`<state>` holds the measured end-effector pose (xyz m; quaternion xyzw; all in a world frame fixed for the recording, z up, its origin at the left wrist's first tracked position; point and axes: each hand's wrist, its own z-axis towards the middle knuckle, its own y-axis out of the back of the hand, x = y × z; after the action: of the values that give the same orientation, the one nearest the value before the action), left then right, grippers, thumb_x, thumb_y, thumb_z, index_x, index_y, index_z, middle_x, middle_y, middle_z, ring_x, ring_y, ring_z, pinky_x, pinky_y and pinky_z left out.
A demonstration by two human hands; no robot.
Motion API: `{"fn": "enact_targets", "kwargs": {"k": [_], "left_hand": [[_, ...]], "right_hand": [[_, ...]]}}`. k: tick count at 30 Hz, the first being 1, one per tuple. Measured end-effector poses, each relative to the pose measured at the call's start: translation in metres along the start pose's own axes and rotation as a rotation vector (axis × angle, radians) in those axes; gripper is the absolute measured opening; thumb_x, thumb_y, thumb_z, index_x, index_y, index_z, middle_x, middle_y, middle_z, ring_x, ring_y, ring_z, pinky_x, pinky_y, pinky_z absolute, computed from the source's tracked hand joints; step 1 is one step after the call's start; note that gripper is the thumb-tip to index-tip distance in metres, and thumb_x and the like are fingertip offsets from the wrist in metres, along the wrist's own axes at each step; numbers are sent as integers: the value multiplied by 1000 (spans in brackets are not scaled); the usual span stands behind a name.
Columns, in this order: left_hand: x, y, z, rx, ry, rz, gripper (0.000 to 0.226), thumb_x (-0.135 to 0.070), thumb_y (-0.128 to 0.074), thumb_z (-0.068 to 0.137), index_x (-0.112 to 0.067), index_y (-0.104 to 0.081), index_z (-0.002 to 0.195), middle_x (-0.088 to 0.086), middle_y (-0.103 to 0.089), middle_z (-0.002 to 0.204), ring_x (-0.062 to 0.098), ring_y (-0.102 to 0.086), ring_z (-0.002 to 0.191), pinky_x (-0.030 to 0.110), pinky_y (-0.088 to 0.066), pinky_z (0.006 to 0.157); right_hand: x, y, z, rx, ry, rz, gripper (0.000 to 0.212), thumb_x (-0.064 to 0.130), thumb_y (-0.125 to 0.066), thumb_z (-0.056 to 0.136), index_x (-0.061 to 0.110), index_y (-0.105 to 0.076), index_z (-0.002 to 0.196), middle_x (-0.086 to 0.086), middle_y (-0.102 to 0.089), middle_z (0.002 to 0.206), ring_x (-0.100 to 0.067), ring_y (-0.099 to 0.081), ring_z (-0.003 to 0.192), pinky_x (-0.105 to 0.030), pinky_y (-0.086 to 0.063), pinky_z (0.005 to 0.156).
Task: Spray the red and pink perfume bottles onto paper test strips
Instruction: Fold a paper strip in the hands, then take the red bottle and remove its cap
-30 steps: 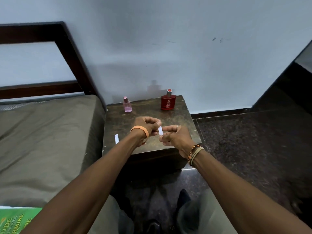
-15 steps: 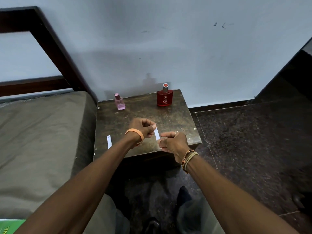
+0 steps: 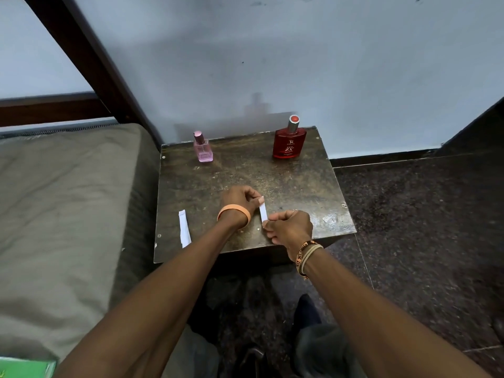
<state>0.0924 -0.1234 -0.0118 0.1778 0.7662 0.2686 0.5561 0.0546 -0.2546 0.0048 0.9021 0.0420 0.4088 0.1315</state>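
More strip [image 3: 263, 212] visible, ends hidden

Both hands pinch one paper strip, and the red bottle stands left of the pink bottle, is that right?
No. The head view shows the red bottle standing right of the pink bottle. The left hand and right hand do pinch one paper strip.

Dim, soft indoor light. The red perfume bottle [image 3: 289, 144] throws a faint shadow up the wall [image 3: 354, 64] behind it; a pale sheen marks the right side of the tabletop [image 3: 286, 181]. The lower frame is blurred, and the edges are bent by wide-angle distortion.
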Motion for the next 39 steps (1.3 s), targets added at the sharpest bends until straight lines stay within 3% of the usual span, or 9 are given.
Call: {"fn": "enact_targets", "kwargs": {"k": [8,16,19,22,24,30,33,36,39], "left_hand": [[8,-12,5,-16,-1,157,5,-26,-75,78,-21,-73,78,-8,-64,68,9,-60,66,23,-45,63],[8,-8,0,-60,57,-4,15,-24,-73,80,-18,-67,92,-4,-64,74,17,-64,76,30,-52,74],[7,2,-4,-130,67,-41,15,-15,-65,83,-15,-67,98,2,-70,85,20,-66,83,28,-50,77],[0,18,-5,-169,35,-20,18,-14,-67,83,-13,-67,101,2,-69,88,13,-62,76,20,-43,72],[-11,29,-2,-183,4,-14,19,-15,-68,83,-12,-66,102,2,-69,89,12,-60,76,22,-46,74],[-50,33,25,-201,-85,0,25,-16,-70,82,-11,-65,106,5,-69,97,19,-64,89,28,-50,86],[-66,24,45,-194,-110,41,32,-20,-71,80,-12,-62,110,3,-67,101,18,-61,94,24,-43,84],[-77,10,64,-155,-107,53,42,-21,-71,81,-10,-58,120,6,-64,114,21,-58,106,29,-44,92],[-85,1,80,-109,-109,54,50,-17,-70,83,-10,-52,129,9,-60,127,24,-54,119,31,-41,100]], "right_hand": [[-3,-2,13,-17,6,-121,13,7,-83,71,13,-71,70,1,-71,56,-9,-63,44,-23,-52,46],[-4,1,10,-45,56,-148,19,26,-82,74,13,-70,68,-3,-70,57,-15,-65,50,-40,-62,61],[-7,11,5,-131,114,-103,22,33,-78,78,16,-68,69,-2,-72,63,-21,-71,62,-45,-61,71],[0,25,2,-197,177,-104,18,34,-76,81,19,-69,85,-3,-74,80,-25,-72,80,-46,-59,80],[11,33,1,-223,247,-141,23,32,-75,83,19,-66,100,-4,-71,91,-25,-70,88,-46,-57,83],[52,45,14,-247,459,-277,50,30,-74,85,16,-54,128,1,-60,108,-17,-59,98,-31,-48,78],[72,45,35,-242,479,-289,62,28,-74,85,15,-45,139,-4,-60,121,-22,-57,114,-38,-48,95],[89,42,63,-196,474,-309,76,25,-72,86,13,-33,150,-10,-50,144,-26,-46,134,-44,-39,111],[103,37,87,-180,502,-350,81,23,-71,85,13,-28,152,-13,-47,147,-30,-44,136,-47,-38,112]]}}
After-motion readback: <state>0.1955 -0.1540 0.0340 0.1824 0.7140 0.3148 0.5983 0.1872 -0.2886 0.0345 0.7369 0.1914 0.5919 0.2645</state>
